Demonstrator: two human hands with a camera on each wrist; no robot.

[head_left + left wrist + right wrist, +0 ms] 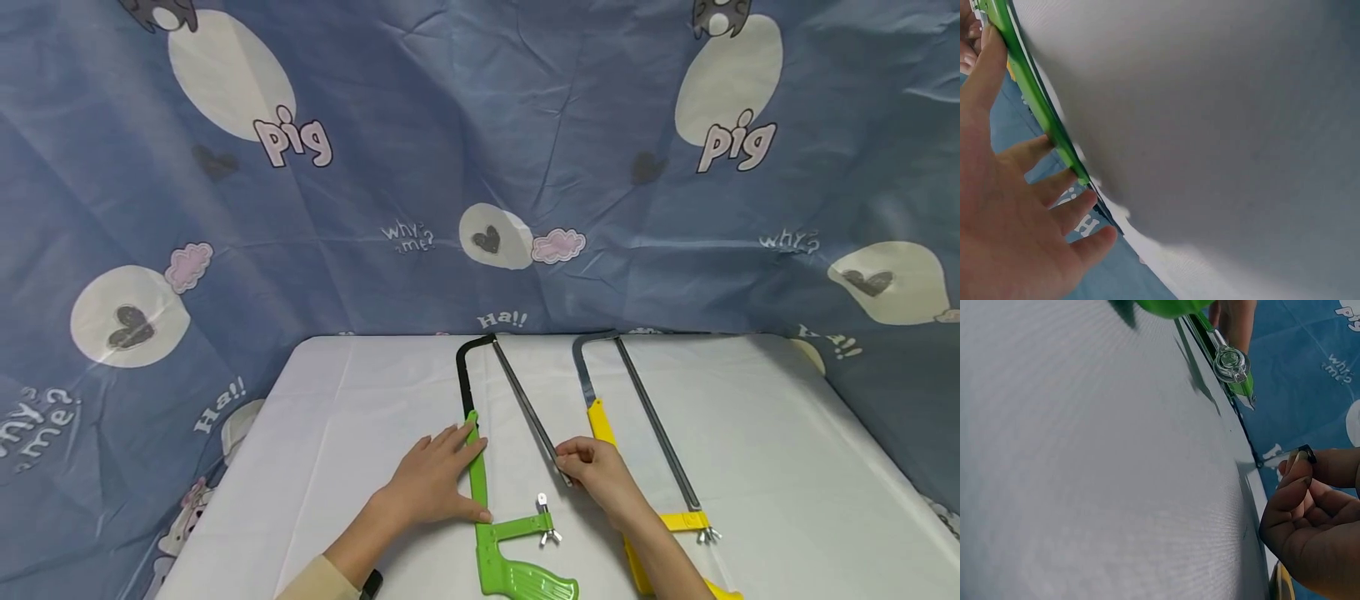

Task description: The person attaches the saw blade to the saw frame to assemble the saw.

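A green hacksaw (480, 487) with a black front bow lies on the white table. My left hand (435, 479) rests on its frame with fingers spread, the thumb touching lower down near the crossbar. My right hand (600, 479) pinches the near end of the grey hacksaw blade (522, 400) between thumb and fingers. The blade's far end meets the tip of the black bow; its near end stands apart from the green crossbar, angled to the right. A wing nut (550, 536) and metal pin sit at the crossbar's end. In the right wrist view, the fingertips hide most of the blade end.
A yellow hacksaw (602, 423) lies to the right, its blade (660, 425) spanning its frame, partly under my right forearm. The white table (360, 400) meets a blue printed cloth (420, 167) at the back. A small black object (371, 585) shows by my left sleeve.
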